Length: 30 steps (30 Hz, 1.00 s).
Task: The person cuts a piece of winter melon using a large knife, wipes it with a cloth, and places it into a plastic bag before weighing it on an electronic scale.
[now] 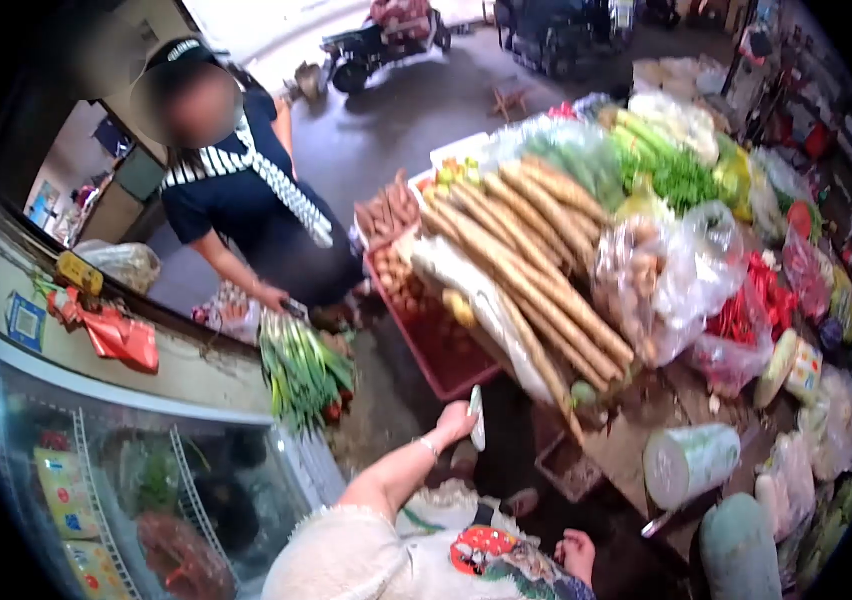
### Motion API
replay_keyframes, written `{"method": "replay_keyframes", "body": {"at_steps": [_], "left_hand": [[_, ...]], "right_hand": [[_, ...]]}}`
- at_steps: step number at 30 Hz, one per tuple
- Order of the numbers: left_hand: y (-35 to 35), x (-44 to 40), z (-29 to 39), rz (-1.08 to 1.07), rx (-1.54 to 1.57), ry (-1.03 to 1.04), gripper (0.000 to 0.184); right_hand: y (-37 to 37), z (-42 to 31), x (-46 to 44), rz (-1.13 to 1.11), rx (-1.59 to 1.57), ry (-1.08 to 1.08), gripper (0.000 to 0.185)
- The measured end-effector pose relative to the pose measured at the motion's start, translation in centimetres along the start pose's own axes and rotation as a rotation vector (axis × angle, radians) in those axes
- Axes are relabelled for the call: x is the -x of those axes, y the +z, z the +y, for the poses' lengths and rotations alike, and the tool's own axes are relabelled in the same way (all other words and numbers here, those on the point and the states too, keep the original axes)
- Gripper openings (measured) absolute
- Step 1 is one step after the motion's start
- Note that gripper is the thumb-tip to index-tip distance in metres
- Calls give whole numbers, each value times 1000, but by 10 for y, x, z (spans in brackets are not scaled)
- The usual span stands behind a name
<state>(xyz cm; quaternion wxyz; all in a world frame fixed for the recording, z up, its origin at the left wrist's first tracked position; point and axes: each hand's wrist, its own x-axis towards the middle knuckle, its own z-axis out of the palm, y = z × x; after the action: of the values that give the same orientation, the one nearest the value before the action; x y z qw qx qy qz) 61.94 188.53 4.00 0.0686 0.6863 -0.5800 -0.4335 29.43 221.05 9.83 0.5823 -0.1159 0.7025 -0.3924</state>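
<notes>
My left hand (456, 422) is closed around a small pale green and white object (477, 418), with the arm stretched forward beside the red crate (446, 372). Low in the view, near my apron (491, 550), my right hand (575, 553) has its fingers curled in; whether anything is in them cannot be made out. Long brown root vegetables (546, 260) lie piled on the stall beyond my hands. A cut winter melon (691, 465) stands to the right of them.
Another person (256, 190) stands at the upper left by green leeks (301, 370). A glass-fronted cooler (146, 480) lies at the lower left. Bagged vegetables (661, 270) crowd the right side. A parked scooter (386, 45) is at the back.
</notes>
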Motion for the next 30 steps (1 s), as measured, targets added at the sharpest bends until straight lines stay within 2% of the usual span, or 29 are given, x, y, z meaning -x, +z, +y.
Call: {"method": "replay_keyframes", "body": {"at_steps": [2, 3, 4, 6, 10, 12, 14, 15, 16, 17, 20, 21, 23, 26, 30], "left_hand": [[-1, -21, -9, 65, 171, -48, 30], [4, -36, -19, 62, 318, -146, 30], [4, -51, -27, 50, 464, -251, 29], [-17, -61, -16, 131, 393, -228, 28], [-44, -71, -11, 92, 825, -390, 25], [-46, -83, -28, 79, 908, -482, 26], [-41, -84, -49, 17, 860, -590, 27], [-42, -74, -45, -7, 809, -619, 29], [-47, -58, -37, -35, 760, -643, 31], [-47, -52, -40, -110, 721, -549, 31], [-38, -10, -55, -284, 613, -404, 29], [-42, 5, -51, -344, 533, -319, 25], [-43, 31, -44, -364, 534, -397, 19], [-46, 48, -41, -429, 443, -457, 18], [-44, 54, -30, -419, 347, -244, 18]], "right_hand": [[4, 0, -8, 29, 114, 94, 23], [27, -47, 21, -59, 102, 9, 31], [37, -58, 25, -19, 129, 41, 29], [42, -53, 17, -44, 151, 22, 28], [51, -54, 16, -32, 103, 42, 27], [56, -58, 14, 7, 93, 80, 28], [54, -55, 5, -45, 268, -22, 28], [47, -34, -17, 15, 149, 147, 23], [49, -31, -19, 38, 155, 84, 21], [63, -49, -10, -15, 81, -19, 17], [70, -72, -6, -80, 181, -158, 7], [77, -88, 6, -42, 177, -132, 21], [73, -86, 12, -10, 75, -99, 16], [54, -84, 20, 114, 132, -104, 23], [25, -115, 43, 303, 45, -241, 19]]}}
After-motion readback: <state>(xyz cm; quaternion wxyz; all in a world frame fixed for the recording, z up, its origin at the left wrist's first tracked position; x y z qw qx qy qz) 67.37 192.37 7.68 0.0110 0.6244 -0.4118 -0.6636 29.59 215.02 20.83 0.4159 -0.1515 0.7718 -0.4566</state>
